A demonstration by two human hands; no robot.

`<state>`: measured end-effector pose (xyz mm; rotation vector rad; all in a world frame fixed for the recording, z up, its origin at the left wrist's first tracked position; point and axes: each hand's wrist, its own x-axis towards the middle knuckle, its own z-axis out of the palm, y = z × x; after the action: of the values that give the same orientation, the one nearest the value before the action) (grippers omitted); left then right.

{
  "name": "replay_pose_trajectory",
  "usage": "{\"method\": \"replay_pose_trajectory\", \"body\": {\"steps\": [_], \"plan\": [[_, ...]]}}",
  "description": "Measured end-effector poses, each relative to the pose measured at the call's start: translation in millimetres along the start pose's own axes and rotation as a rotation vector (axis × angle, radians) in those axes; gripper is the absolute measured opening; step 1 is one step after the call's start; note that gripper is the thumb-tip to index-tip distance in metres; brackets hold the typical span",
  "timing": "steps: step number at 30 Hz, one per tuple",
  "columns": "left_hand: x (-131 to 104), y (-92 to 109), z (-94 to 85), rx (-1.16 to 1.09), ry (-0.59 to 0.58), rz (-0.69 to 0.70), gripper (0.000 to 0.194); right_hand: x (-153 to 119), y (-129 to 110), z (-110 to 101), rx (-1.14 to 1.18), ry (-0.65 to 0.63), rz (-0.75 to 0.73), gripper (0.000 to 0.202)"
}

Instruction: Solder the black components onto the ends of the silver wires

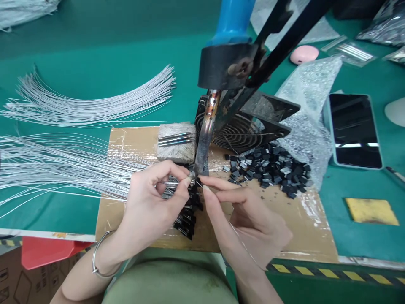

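1. At the near side of the cardboard sheet point(303, 240), the left hand point(152, 207) and the right hand point(253, 219) almost meet at the fingertips; a silver bracelet point(95, 257) circles the left wrist
2. From near the right wrist, a thin strand point(242, 241) curves up along the hand to its thumb and forefinger, which are closed on it; its short free end juts past those fingertips, pointing up and left
3. Below the left fingers, black connectors point(186, 223) lie fanned on the cardboard, apparently at the right-hand ends of the white wires point(79, 166), whose long axis runs sideways, passing behind the left hand
4. Between the left thumb and forefinger, pinched together, sits a wire end point(192, 174), pointing right; the fingers hide most of it, so its shape cannot be told
5. Just beside that pinch stands the tip of the soldering iron point(210, 109), its shaft slanting down and slightly left from a black collar point(224, 65)
6. Right of the iron, loose black pieces point(268, 169) lie heaped, apart from the right hand
7. Farther back are a wrapped block point(175, 154) bearing metal rods point(176, 139), a fan point(240, 131) and, to the left, a curved wire bundle point(104, 107)
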<state>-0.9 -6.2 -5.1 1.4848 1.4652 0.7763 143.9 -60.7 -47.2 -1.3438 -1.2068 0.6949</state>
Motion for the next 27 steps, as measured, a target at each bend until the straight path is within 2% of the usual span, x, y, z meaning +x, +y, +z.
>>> {"method": "replay_pose_trajectory", "body": {"steps": [6,11,13,16,19,20,21,23,25,27], "plan": [[0.6,1.3,0.6,-0.009,-0.003,-0.028,0.011,-1.3,2.7,1.6,0.045,0.026,0.037,0.018],[-0.5,-4.2,-0.3,0.011,-0.021,-0.01,0.011,-2.3,2.8,3.9,0.087,-0.001,0.062,0.017],[-2.3,-9.0,-2.3,0.067,-0.026,0.011,0.012,-1.0,3.7,3.2,0.113,0.068,0.091,0.013],[-5.8,-18.5,-6.7,0.144,-0.021,0.08,0.011,4.7,10.4,-5.7,0.134,0.282,0.134,0.007],[-10.8,-28.4,-10.6,0.159,0.004,0.17,0.012,12.7,23.5,-25.5,0.287,0.417,0.18,0.022],[-13.1,-31.2,-11.8,0.162,0.022,0.197,0.012,15.0,28.4,-33.1,0.319,0.427,0.243,0.025],[-15.5,-33.4,-13.3,0.167,0.049,0.224,0.013,16.8,32.9,-40.3,0.321,0.489,0.273,0.04],[-19.5,-36.2,-18.6,0.187,0.119,0.289,0.016,19.0,40.8,-52.2,0.259,0.546,0.313,0.055],[-19.1,-37.9,-29.1,0.273,0.186,0.35,0.017,19.2,46.8,-59.6,0.195,0.577,0.304,0.056],[-10.1,-41.1,-46.2,0.476,0.224,0.379,0.017,18.2,51.7,-63.3,0.173,0.554,0.267,0.055]]}}
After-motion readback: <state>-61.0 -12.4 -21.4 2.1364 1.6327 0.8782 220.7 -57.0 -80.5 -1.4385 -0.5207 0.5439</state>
